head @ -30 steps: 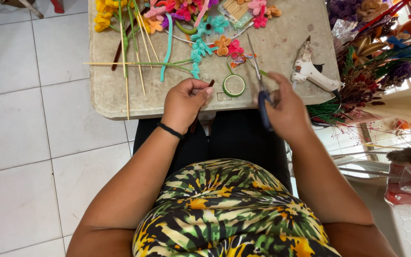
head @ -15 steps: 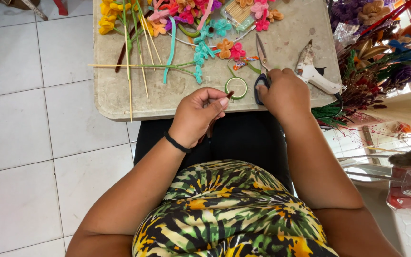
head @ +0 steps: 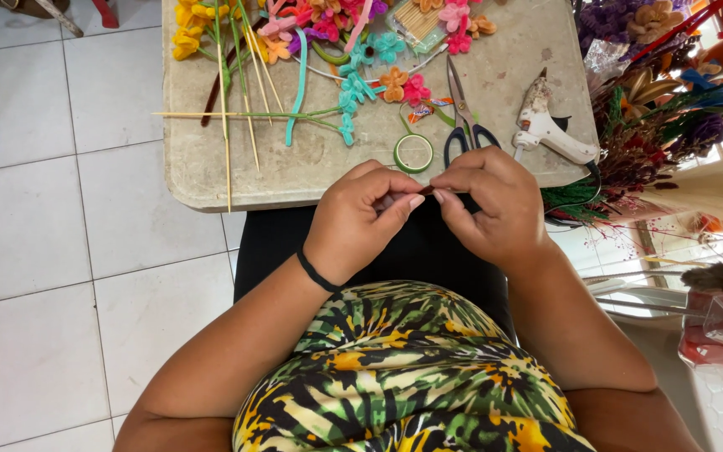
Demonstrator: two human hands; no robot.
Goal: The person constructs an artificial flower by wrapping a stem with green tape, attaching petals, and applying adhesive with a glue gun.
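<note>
Fingers of both hands meet at the near edge of the bench, just above the person's lap. The left hand (head: 361, 213) and the right hand (head: 487, 201) each pinch one end of a short, thin brown stick (head: 425, 191), thumb and forefinger closed on it. The stick is mostly hidden by the fingertips; what shows lies roughly level, its long axis running left to right between the two hands. A black band (head: 318, 273) circles the left wrist. Just beyond the hands, on the stone-coloured bench (head: 202, 180), lies a small roll of green tape (head: 412, 153), flat on its side, and next to it a pair of scissors (head: 464, 117) with black handles toward the person and blades pointing away. To the right of these a white glue gun (head: 550, 130) lies on its side. Farther back are pipe-cleaner flowers (head: 353, 42) in yellow, pink, orange and turquoise, with long thin wooden skewers (head: 228, 117) crossing one another. At the far edge sits a clear rectangular packet of pale sticks (head: 418, 18). Dried flowers and purple blooms (head: 663, 100) crowd the right side, beside the bench. The floor (head: 43, 251) is pale tile.
</note>
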